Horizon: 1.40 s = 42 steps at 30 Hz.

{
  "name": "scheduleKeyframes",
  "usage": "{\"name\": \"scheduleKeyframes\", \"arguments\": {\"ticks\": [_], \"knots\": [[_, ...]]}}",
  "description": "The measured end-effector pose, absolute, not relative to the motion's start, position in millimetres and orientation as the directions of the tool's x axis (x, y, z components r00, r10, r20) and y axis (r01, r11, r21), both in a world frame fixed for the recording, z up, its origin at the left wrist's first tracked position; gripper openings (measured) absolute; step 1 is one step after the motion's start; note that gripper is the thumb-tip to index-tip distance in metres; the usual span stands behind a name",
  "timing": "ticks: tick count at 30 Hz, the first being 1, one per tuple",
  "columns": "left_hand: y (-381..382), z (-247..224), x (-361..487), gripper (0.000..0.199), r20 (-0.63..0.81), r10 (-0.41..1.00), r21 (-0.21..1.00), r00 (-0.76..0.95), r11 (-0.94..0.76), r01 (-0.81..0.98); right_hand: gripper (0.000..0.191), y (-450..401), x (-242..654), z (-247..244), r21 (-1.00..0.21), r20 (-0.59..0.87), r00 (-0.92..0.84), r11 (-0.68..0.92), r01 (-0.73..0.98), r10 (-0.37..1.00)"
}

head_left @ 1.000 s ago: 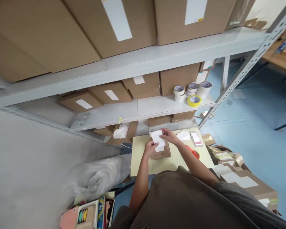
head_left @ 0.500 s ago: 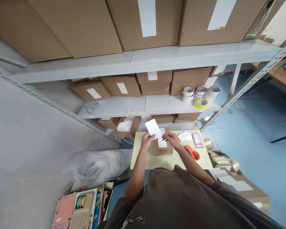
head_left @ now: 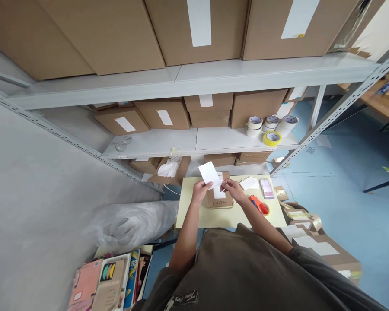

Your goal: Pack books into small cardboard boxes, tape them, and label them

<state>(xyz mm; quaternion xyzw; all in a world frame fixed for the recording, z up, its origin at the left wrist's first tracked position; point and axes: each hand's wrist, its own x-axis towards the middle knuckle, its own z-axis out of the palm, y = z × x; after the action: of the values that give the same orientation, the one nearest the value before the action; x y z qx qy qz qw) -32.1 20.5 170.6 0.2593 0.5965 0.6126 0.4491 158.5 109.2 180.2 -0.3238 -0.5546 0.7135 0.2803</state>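
Note:
A white paper sheet (head_left: 209, 172) is pinched in my left hand (head_left: 201, 191), tilted above a small cardboard box (head_left: 221, 202). My right hand (head_left: 231, 188) is closed at the sheet's lower right corner, its fingertips pressed together there. The box has a white label and dark handwriting, and rests on the pale yellow table (head_left: 188, 216). To the right of it lie white papers (head_left: 249, 183), an orange tape dispenser (head_left: 258, 204) and a pinkish printed item (head_left: 266, 188).
Grey shelves (head_left: 162, 144) stand ahead with cardboard boxes (head_left: 162, 113), white tape rolls (head_left: 254, 122) and a yellow tape roll (head_left: 272, 138). A bundle of plastic wrap (head_left: 136, 224) lies left of the table; cardboard boxes (head_left: 333, 255) sit at lower right.
The view has shifted slightly. Both hands stay at the white sheet, almost unmoved.

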Motion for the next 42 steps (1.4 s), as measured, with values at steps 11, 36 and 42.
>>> {"name": "scheduleKeyframes", "arguments": {"ticks": [11,36,42], "knots": [[20,177,-18,0.057,-0.225,0.835,0.965,-0.501,0.119,-0.234,0.038,114,168,180,-0.973,-0.138,-0.655,-0.227,-0.052,0.743],[26,205,57,0.023,0.110,0.840,0.970,-0.532,0.025,0.241,0.040,126,193,183,-0.986,0.044,-0.732,-0.091,-0.143,0.680],[26,205,83,0.031,0.115,0.769,0.982,-0.628,0.006,0.188,0.043,128,202,188,-0.985,0.041,-0.707,-0.089,-0.145,0.706]]}}
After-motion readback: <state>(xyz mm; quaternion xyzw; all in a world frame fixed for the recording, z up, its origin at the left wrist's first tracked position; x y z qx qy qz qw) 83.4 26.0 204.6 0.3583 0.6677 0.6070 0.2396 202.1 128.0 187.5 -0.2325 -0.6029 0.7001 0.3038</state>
